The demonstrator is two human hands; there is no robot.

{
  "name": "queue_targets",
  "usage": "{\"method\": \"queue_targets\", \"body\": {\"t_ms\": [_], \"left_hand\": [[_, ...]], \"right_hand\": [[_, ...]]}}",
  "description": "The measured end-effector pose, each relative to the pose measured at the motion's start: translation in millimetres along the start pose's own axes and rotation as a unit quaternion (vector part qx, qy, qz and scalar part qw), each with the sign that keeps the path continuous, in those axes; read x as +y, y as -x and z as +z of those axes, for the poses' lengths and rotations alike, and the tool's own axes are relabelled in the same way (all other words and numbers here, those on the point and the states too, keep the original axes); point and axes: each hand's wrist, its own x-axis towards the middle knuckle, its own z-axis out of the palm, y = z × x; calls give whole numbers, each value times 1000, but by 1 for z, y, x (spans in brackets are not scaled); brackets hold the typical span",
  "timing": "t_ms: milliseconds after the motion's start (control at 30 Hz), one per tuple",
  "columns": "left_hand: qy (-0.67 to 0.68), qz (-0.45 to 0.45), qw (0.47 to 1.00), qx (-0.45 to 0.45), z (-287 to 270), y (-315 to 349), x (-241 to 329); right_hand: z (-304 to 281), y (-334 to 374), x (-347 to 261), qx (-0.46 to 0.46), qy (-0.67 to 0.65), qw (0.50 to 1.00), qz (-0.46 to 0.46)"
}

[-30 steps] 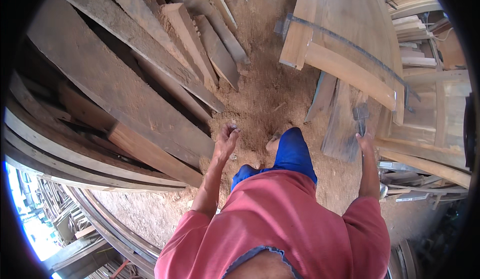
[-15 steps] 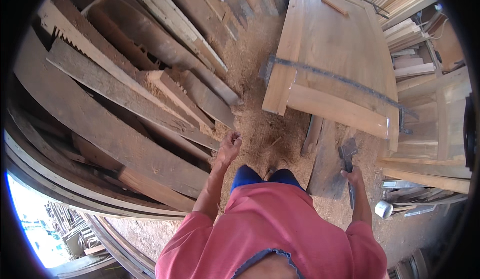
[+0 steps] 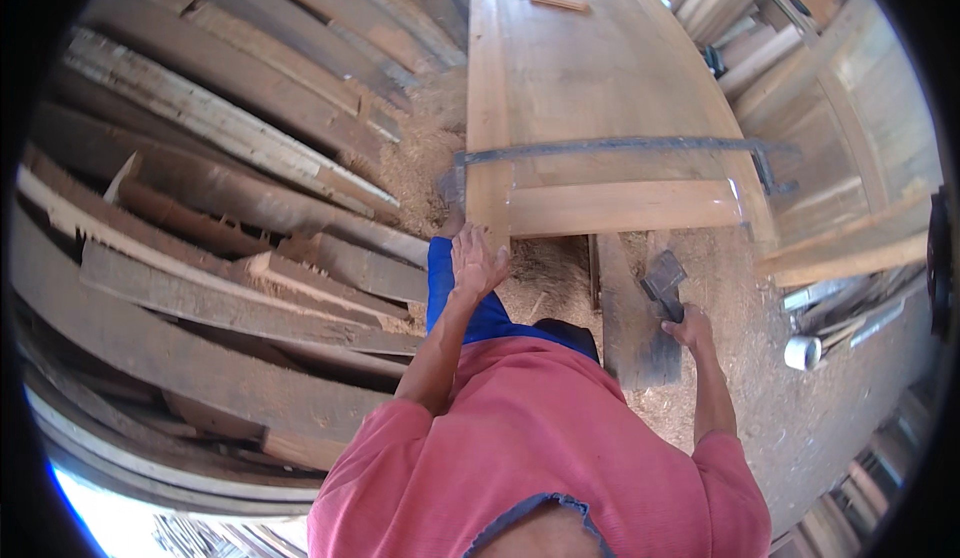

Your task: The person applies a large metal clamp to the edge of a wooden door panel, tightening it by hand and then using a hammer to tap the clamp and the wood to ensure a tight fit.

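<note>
Here, planks (image 3: 200, 358) crowd the left and a clamp bar (image 3: 620, 145) crosses the wooden panel (image 3: 620, 68). Near it, the right hand (image 3: 692, 328) grips a hammer (image 3: 664, 280), while the left hand (image 3: 478, 262), fingers loosely spread, has since reached the panel's corner.

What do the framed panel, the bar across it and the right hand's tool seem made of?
Framed panel: wood, smooth, apparently unpainted, by its streaky brown tone. Bar: probably metal, dull dark grey, slim. Tool: head likely metal, patchy grey; handle dark, material unclear.
</note>
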Motion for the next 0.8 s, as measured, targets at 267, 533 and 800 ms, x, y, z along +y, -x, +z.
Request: {"method": "queue_targets", "body": {"t_ms": [267, 533, 800], "left_hand": [[-73, -39, 972, -219, 49, -38, -24], [-65, -30, 977, -201, 35, -36, -11], [-102, 34, 985, -133, 44, -32, -31]], "right_hand": [[-1, 9, -11, -13, 40, 998, 52], [-7, 16, -23, -21, -14, 995, 94], [-3, 13, -29, -52, -2, 990, 128]]}}
